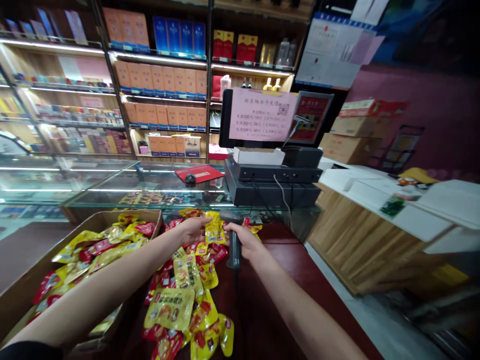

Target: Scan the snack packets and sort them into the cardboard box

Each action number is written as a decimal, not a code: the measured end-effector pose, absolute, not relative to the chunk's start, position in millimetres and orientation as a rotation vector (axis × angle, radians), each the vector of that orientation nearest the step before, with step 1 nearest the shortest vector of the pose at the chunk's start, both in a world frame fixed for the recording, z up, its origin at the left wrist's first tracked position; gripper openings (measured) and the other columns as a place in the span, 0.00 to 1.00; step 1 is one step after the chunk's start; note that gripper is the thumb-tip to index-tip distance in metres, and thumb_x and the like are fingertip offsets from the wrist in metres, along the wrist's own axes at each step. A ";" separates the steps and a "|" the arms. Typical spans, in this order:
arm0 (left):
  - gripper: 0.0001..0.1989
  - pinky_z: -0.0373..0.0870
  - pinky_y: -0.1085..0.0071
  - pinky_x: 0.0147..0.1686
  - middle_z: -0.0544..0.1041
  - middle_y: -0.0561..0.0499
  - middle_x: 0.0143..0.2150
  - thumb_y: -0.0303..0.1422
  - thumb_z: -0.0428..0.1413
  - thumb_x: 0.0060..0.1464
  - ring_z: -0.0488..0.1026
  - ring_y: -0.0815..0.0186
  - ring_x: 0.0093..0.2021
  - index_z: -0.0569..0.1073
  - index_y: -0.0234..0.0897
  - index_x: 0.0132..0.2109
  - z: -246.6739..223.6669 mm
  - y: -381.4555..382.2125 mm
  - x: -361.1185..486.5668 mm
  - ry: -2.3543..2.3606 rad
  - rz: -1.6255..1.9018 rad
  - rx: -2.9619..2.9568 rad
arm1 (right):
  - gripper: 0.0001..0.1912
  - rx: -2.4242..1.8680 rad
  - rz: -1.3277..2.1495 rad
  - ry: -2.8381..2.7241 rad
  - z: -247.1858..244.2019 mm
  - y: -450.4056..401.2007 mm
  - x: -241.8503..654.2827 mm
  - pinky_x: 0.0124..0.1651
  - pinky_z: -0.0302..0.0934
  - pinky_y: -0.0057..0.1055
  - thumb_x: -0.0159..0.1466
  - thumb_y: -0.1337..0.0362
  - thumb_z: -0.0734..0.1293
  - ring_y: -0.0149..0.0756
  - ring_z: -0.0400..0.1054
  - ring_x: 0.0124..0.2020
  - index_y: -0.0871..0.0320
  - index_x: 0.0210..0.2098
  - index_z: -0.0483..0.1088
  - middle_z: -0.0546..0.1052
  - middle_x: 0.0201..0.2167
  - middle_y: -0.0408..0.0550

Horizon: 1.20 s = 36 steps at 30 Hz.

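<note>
My left hand (194, 230) pinches a small yellow snack packet (215, 228) by its left edge and holds it up over the pile. In my right hand (243, 239) is a black handheld barcode scanner (234, 247), gripped round its handle, its head close to the packet's right side. A cord runs down from the handle. Beneath my hands, red and yellow snack packets (187, 272) lie heaped on the dark red table (270, 290). Under my left forearm stands an open cardboard box (159, 220) with more packets (108, 245) in it.
Behind the table is a glass display counter (150, 200) with a red mat (198, 174) and a black mouse (190, 178). A cash register with a monitor (225, 120) stands at its right end. A wood-fronted counter (345, 235) is to the right. Stocked shelves line the back wall.
</note>
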<state>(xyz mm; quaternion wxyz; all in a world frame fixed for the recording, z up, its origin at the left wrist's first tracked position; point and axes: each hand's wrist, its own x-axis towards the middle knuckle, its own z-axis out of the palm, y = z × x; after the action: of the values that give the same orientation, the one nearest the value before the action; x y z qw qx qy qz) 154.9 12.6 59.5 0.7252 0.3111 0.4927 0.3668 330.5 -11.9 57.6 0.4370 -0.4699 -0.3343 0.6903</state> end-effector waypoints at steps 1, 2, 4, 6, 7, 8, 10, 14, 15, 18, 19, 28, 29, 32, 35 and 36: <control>0.10 0.75 0.67 0.33 0.77 0.45 0.33 0.35 0.56 0.54 0.77 0.63 0.30 0.70 0.32 0.41 63.3 8.3 145.2 1.071 0.821 0.657 | 0.04 -1.165 1.757 -0.848 61.8 -8.9 323.8 0.22 0.60 0.24 0.48 0.69 0.66 0.26 0.59 0.17 0.61 0.24 0.66 0.66 0.15 0.39; 0.12 0.75 0.66 0.34 0.77 0.44 0.33 0.37 0.55 0.55 0.77 0.63 0.31 0.70 0.32 0.41 68.0 3.8 134.2 1.051 0.837 0.630 | 0.04 -1.160 1.791 -0.868 66.6 -6.6 315.6 0.21 0.59 0.24 0.48 0.69 0.66 0.26 0.59 0.16 0.61 0.23 0.65 0.65 0.15 0.39; 0.15 0.75 0.65 0.35 0.76 0.43 0.34 0.41 0.52 0.56 0.77 0.61 0.33 0.70 0.31 0.41 79.9 -6.5 108.8 1.019 0.888 0.584 | 0.03 -1.137 1.852 -0.916 77.7 -3.7 294.8 0.21 0.59 0.24 0.49 0.70 0.66 0.25 0.58 0.16 0.61 0.23 0.65 0.65 0.14 0.38; 0.17 0.74 0.65 0.34 0.76 0.41 0.37 0.42 0.50 0.58 0.77 0.60 0.35 0.70 0.32 0.43 93.6 -19.0 79.9 1.018 0.946 0.563 | 0.04 -1.099 1.920 -0.975 89.8 -2.9 268.4 0.20 0.58 0.23 0.49 0.70 0.65 0.24 0.56 0.15 0.60 0.22 0.64 0.64 0.14 0.38; 0.18 0.74 0.65 0.33 0.76 0.41 0.38 0.43 0.48 0.58 0.76 0.60 0.35 0.70 0.32 0.44 100.6 -26.4 64.8 1.028 0.976 0.554 | 0.04 -1.077 1.957 -1.006 95.6 -3.3 253.3 0.19 0.57 0.22 0.50 0.70 0.65 0.24 0.55 0.14 0.60 0.22 0.63 0.63 0.13 0.37; 0.18 0.74 0.65 0.32 0.76 0.40 0.39 0.43 0.48 0.59 0.76 0.59 0.35 0.70 0.32 0.45 107.3 -34.7 49.4 1.041 1.006 0.549 | 0.04 -1.054 1.991 -1.035 101.0 -4.4 237.3 0.19 0.55 0.22 0.50 0.70 0.65 0.23 0.54 0.14 0.60 0.21 0.63 0.62 0.13 0.37; 0.19 0.74 0.65 0.32 0.76 0.40 0.40 0.43 0.48 0.58 0.76 0.59 0.35 0.70 0.31 0.46 119.2 -53.7 18.6 1.064 1.070 0.544 | 0.05 -1.016 2.051 -1.089 109.8 -8.9 203.2 0.18 0.55 0.22 0.51 0.70 0.64 0.23 0.52 0.13 0.60 0.21 0.62 0.61 0.12 0.36; 0.19 0.74 0.63 0.36 0.75 0.40 0.42 0.42 0.51 0.57 0.76 0.58 0.38 0.70 0.32 0.47 132.7 -97.8 -40.4 1.130 1.209 0.487 | 0.03 -0.873 2.180 -1.179 118.5 -29.1 136.3 0.24 0.62 0.27 0.51 0.71 0.64 0.24 0.54 0.15 0.60 0.24 0.63 0.61 0.13 0.36; 0.19 0.74 0.61 0.37 0.75 0.40 0.43 0.42 0.51 0.56 0.76 0.57 0.39 0.70 0.32 0.48 134.1 -108.7 -53.9 1.160 1.241 0.470 | 0.03 -0.837 2.212 -1.194 119.4 -35.8 121.7 0.26 0.64 0.28 0.51 0.72 0.64 0.24 0.56 0.16 0.61 0.25 0.64 0.63 0.15 0.37; 0.19 0.74 0.57 0.38 0.74 0.39 0.44 0.42 0.51 0.56 0.75 0.56 0.40 0.69 0.32 0.48 137.0 -137.1 -88.7 1.292 1.340 0.423 | 0.04 -0.820 2.269 -1.253 120.1 -54.6 87.9 0.28 0.66 0.31 0.50 0.72 0.64 0.26 0.60 0.19 0.61 0.27 0.66 0.66 0.18 0.39; 0.19 0.74 0.56 0.38 0.74 0.39 0.45 0.42 0.51 0.57 0.75 0.56 0.41 0.69 0.33 0.49 138.2 -144.3 -97.6 1.328 1.369 0.415 | 0.04 -0.838 2.269 -1.287 119.9 -59.4 80.3 0.28 0.66 0.31 0.50 0.72 0.65 0.26 0.60 0.19 0.61 0.27 0.66 0.66 0.19 0.39; 0.19 0.74 0.56 0.40 0.73 0.35 0.47 0.41 0.50 0.58 0.74 0.52 0.46 0.70 0.30 0.48 139.4 -140.0 -92.3 1.283 1.376 0.429 | 0.03 -0.936 2.171 -1.284 117.8 -57.1 94.4 0.30 0.69 0.34 0.50 0.71 0.65 0.32 0.65 0.28 0.61 0.26 0.69 0.68 0.23 0.43; 0.19 0.74 0.56 0.41 0.73 0.35 0.47 0.41 0.50 0.57 0.74 0.52 0.47 0.70 0.30 0.48 137.1 -134.8 -82.3 1.266 1.349 0.434 | 0.03 -0.935 2.156 -1.250 117.0 -53.4 103.8 0.31 0.69 0.34 0.49 0.71 0.65 0.33 0.66 0.29 0.61 0.26 0.68 0.68 0.22 0.43; 0.19 0.73 0.58 0.42 0.73 0.36 0.48 0.41 0.51 0.57 0.73 0.53 0.48 0.70 0.31 0.49 129.0 -120.6 -43.9 1.190 1.240 0.467 | 0.02 -0.928 2.127 -1.158 112.3 -41.7 139.9 0.33 0.70 0.36 0.49 0.72 0.64 0.34 0.67 0.32 0.61 0.25 0.67 0.68 0.23 0.44; 0.19 0.73 0.60 0.43 0.73 0.37 0.49 0.41 0.51 0.57 0.73 0.54 0.49 0.70 0.32 0.49 117.4 -110.7 0.0 1.131 1.088 0.498 | 0.03 -0.989 2.071 -1.062 103.3 -32.7 185.0 0.34 0.70 0.36 0.49 0.72 0.64 0.35 0.68 0.34 0.62 0.25 0.67 0.69 0.26 0.45; 0.19 0.73 0.61 0.43 0.73 0.38 0.49 0.41 0.51 0.57 0.73 0.55 0.49 0.70 0.32 0.49 111.8 -108.4 14.2 1.124 1.037 0.505 | 0.03 -1.012 2.054 -1.027 99.0 -31.2 201.0 0.34 0.70 0.36 0.49 0.72 0.63 0.35 0.68 0.35 0.62 0.25 0.67 0.70 0.27 0.46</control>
<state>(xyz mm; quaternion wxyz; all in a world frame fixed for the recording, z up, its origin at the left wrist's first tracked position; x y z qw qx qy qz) 14.2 -108.4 111.8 0.6930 0.2263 0.5031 0.4642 201.0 -31.2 99.0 0.3107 -0.3834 -0.3889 0.7779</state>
